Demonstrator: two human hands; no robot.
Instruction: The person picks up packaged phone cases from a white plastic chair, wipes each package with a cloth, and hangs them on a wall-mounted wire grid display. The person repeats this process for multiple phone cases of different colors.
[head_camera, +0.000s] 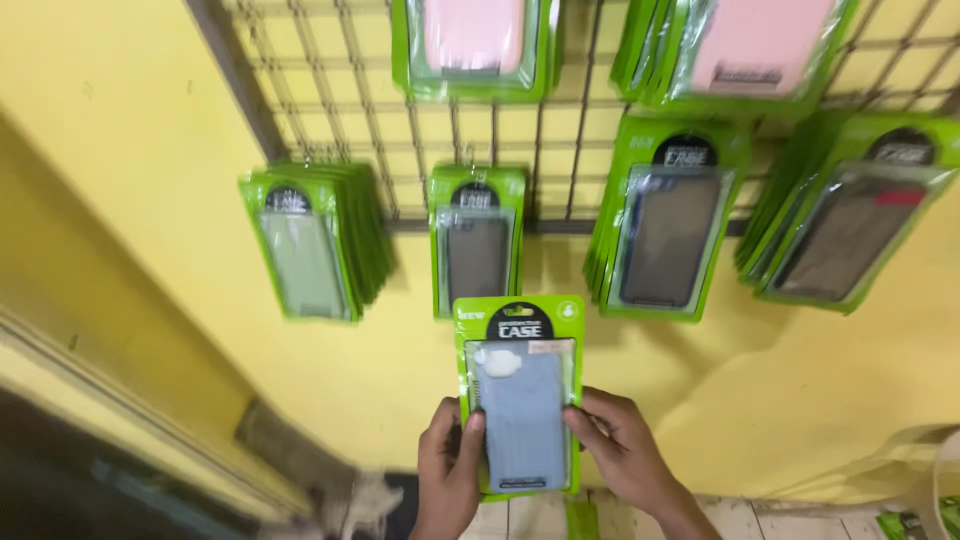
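Below the wire grid rack (420, 130) on the yellow wall, we pinch a green-carded, clear-plastic pack with a grey-blue phone case (520, 395) by its lower edges, left hand (447, 470) and right hand (620, 450) fingers curled on it. Best keep it level and square.

pink case packs (470, 45) cut off at top edge, floor clutter (360, 505) blurred, packet base behind fingers (470, 440)

You have one view only, from the camera on your head. It faces a yellow wall (130, 150) at close range, tilted slightly down, with the wire rack (340, 100) across the top of the frame and floor tiles (770, 520) at the lower right.
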